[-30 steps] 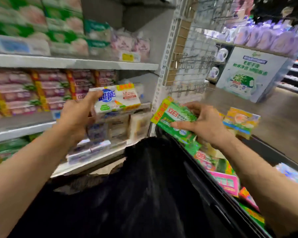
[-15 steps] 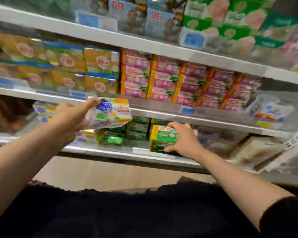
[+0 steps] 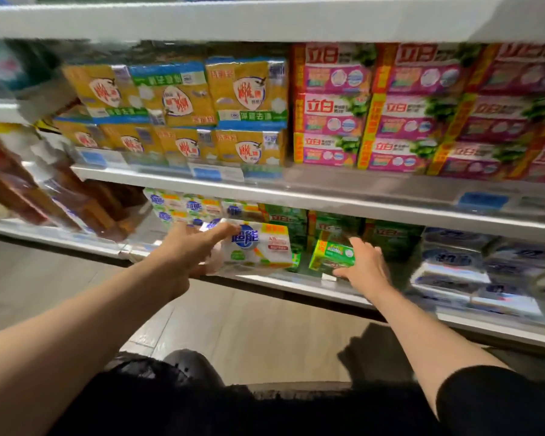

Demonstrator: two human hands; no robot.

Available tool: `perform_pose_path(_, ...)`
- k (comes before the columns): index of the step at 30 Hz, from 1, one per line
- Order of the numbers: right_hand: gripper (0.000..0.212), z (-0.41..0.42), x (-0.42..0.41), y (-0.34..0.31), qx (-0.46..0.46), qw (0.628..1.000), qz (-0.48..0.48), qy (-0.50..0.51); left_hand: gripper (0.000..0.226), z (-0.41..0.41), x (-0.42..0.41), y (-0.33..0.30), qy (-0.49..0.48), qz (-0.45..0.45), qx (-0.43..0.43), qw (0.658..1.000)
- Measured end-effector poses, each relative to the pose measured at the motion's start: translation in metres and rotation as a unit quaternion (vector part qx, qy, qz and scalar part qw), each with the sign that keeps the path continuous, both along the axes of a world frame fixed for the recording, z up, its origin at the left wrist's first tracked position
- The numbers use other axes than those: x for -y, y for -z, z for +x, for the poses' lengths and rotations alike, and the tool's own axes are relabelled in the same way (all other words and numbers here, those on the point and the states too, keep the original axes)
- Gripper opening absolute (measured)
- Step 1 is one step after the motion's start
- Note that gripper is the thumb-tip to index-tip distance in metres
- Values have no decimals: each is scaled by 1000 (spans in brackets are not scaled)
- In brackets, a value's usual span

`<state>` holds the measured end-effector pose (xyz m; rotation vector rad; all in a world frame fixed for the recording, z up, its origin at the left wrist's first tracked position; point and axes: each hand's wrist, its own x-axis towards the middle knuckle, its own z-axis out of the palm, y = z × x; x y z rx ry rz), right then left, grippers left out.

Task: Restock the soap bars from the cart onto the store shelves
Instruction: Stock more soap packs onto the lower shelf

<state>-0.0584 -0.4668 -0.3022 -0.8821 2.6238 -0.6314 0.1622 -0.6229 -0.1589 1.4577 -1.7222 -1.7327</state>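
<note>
Blurred brown bottles point(image 3: 29, 190) at left edge; right-hand fingers point(image 3: 357, 243) partly behind green soap pack point(image 3: 332, 254).

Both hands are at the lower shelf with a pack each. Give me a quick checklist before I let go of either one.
1. Left hand grips the white soap pack: ok.
2. White pack lined up with matching white packs behind it: ok, same blue logo shows there.
3. White pack resting on the lower shelf: cannot tell, its underside is blurred.
4. Right hand holds the green soap pack: ok.
5. Green pack in front of the green stock: ok.
6. Green pack seated flat: not ok, it looks tilted, so square it before release.
</note>
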Motion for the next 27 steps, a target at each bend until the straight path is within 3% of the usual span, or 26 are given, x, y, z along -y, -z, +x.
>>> perform_pose_path(6,19,-18,18,35,38,998,42,-36,30,-16,3,-2,-24,98,0,995)
perform_pose_path(8,25,-18,25,35,86,995,55,-22,30,-19,3,-2,-19,108,4,994)
perform_pose_path(11,50,-17,30,44,112,992,43,-37,32,-19,6,-1,-5,102,10,995)
perform_pose_path(14,51,-12,28,50,143,989,23,-26,34,-19,9,1,-4,87,13,996)
perform_pose_path(21,57,-9,23,54,83,995,37,-40,40,-18,5,1,14,65,19,998)
perform_pose_path(27,50,-8,20,37,35,976,118,-179,29,-28,-12,-3,69,48,48,995)
